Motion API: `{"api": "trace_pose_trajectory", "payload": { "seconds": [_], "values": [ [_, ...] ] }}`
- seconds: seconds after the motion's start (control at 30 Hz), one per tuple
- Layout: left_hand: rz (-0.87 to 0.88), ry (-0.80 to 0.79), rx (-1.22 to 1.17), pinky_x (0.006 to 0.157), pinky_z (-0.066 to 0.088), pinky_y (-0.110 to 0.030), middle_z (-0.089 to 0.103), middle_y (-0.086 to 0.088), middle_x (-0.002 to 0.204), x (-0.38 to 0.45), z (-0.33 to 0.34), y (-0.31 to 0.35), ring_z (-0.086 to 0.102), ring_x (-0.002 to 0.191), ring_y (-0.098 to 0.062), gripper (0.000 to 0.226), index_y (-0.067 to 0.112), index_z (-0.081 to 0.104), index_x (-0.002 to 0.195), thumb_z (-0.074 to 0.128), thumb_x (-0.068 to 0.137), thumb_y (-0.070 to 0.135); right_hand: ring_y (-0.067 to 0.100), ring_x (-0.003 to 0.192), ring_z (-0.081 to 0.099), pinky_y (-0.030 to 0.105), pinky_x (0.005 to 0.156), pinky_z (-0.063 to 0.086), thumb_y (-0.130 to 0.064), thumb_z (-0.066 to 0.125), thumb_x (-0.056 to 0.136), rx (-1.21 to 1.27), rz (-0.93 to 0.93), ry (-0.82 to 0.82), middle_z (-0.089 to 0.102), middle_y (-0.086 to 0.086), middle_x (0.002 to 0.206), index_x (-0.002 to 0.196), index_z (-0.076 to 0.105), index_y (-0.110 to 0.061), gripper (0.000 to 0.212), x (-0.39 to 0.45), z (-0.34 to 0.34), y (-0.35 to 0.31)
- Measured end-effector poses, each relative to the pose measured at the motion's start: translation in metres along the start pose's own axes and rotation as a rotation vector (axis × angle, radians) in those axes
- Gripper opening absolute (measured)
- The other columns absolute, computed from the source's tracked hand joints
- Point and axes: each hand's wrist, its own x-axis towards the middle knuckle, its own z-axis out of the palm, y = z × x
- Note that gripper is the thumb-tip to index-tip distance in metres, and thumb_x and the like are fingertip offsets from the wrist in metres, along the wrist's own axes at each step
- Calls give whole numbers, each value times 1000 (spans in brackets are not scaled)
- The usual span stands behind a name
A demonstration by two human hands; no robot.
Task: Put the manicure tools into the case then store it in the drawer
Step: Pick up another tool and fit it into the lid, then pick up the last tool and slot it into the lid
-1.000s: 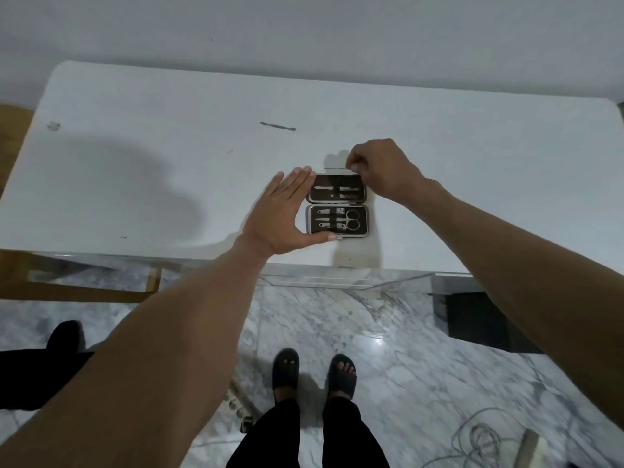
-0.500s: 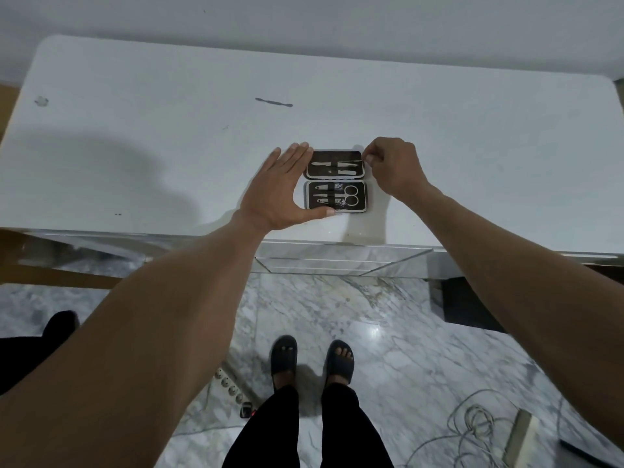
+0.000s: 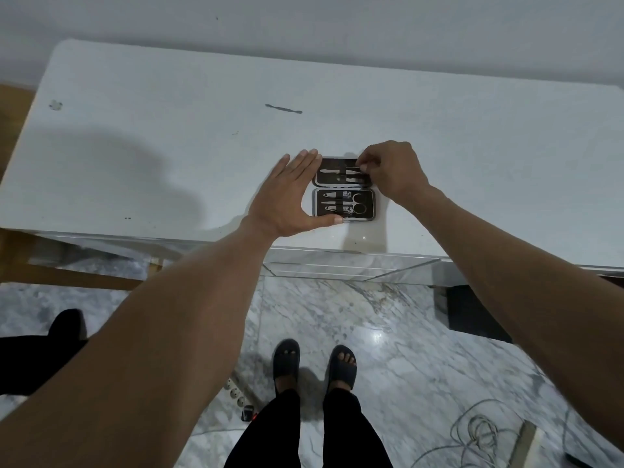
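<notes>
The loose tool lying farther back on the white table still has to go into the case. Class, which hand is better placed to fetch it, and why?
Probably the right hand: it only fingers the case's far half, while the left hand braces the case's edge. The loose tool lies beyond both.

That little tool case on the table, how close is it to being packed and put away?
Mostly packed: the open case already holds scissors and several tools. The left hand steadies it while the right hand works at the far half. One slim tool lies loose on the table. Closing and storing remain.
</notes>
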Motion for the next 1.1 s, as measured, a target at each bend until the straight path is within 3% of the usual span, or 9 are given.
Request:
{"api": "trace_pose_trajectory", "payload": {
  "seconds": [0.17, 0.33, 0.7, 1.1],
  "values": [
    [8, 11, -6, 132, 14, -46, 25, -6, 172, 0, 0, 0, 17, 161, -17, 127, 8, 25, 163, 44, 75, 97, 26, 93, 65, 39, 80, 53, -10, 59, 83, -149, -92, -22, 74, 6, 95, 94, 74, -15, 20, 2, -5, -8],
    [12, 15, -1, 132, 14, -46, 26, -6, 172, 0, 1, 0, 18, 161, -17, 126, 7, 26, 163, 46, 76, 96, 29, 93, 62, 36, 73, 52, -10, 58, 82, -247, -105, -22, 71, 8, 92, 92, 76, -16, 21, 7, -1, -12],
    [15, 27, 2, 131, 15, -46, 26, -7, 171, 0, 1, 0, 19, 160, -18, 127, 6, 27, 163, 44, 75, 97, 24, 86, 65, 38, 77, 55, -8, 57, 80, -153, -85, -107, 73, 2, 91, 88, 75, -19, 23, 14, -9, -16],
    [25, 25, -10, 131, 16, -46, 24, -6, 172, 1, 1, -1, 17, 161, -18, 127, 5, 25, 163, 49, 76, 94, 17, 93, 66, 28, 81, 50, -25, 70, 86, 6, -116, 48, 74, -1, 99, 102, 74, -18, 18, 82, 8, -54]
  ]
}}
